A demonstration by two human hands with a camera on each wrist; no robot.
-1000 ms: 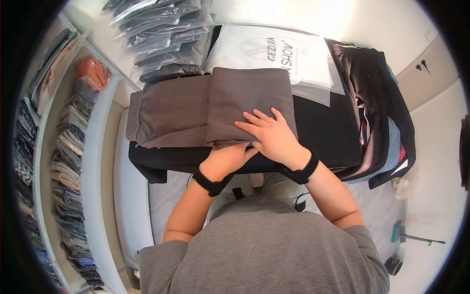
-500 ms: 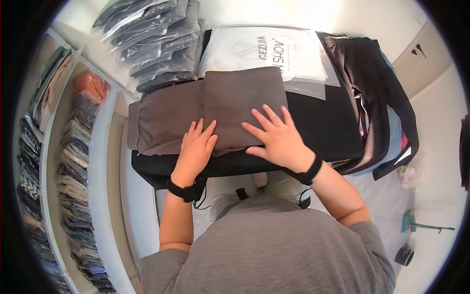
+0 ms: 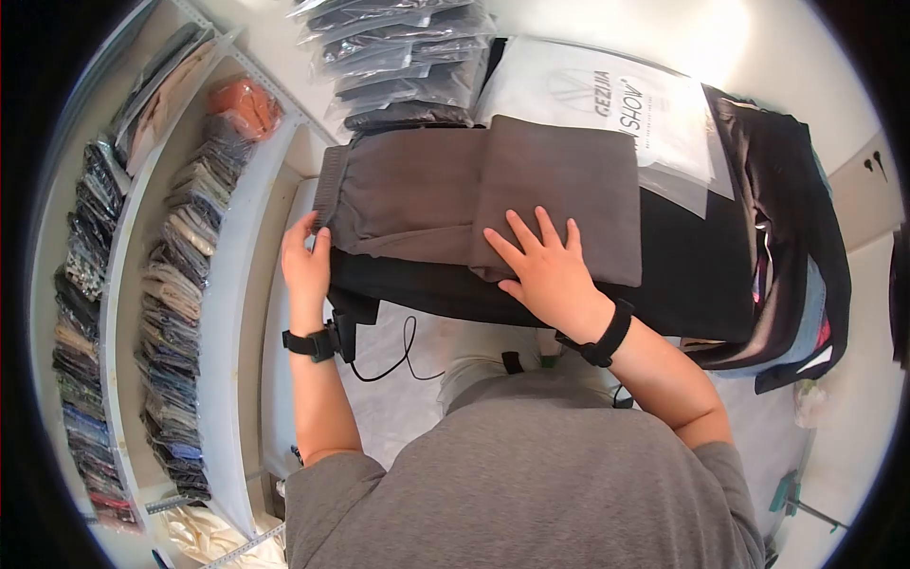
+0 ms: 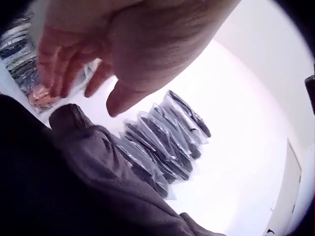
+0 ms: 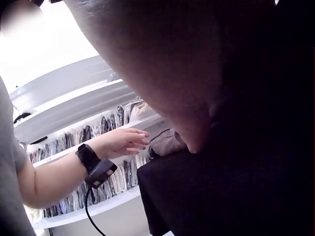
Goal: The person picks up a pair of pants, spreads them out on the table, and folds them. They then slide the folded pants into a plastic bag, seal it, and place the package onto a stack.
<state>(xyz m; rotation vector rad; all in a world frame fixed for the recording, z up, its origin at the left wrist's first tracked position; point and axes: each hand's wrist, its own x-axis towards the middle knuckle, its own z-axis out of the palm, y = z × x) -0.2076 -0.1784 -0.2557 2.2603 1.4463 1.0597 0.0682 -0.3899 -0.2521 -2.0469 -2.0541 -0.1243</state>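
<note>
Grey-brown trousers [image 3: 417, 185] lie on the black-covered table [image 3: 697, 275], elastic waistband [image 3: 329, 185] at the left. Their legs are folded back over the right part as a squarish layer [image 3: 569, 156]. My right hand [image 3: 556, 275] rests on this folded layer near its front edge, fingers spread. At the waistband's near corner is my left hand [image 3: 305, 266], its fingers relaxed and thumb apart. The left wrist view shows that left hand [image 4: 133, 49] just above the waistband end [image 4: 69, 115] with nothing in its grasp. In the right wrist view, the right palm [image 5: 167, 73] is dark and its fingers are hidden.
Bagged garments [image 3: 403, 66] are stacked at the back left, beside white printed plastic bags [image 3: 588, 95]. A pile of dark trousers and jeans [image 3: 791, 228] hangs over the table's right end. Shelves of packed clothes [image 3: 180, 284] stand left. A black cable [image 3: 379, 377] dangles from the left wrist.
My left hand went from under the folded layer's front edge to the trousers' front, then left to the waistband corner. My right hand stays on the folded layer. The head view has shifted.
</note>
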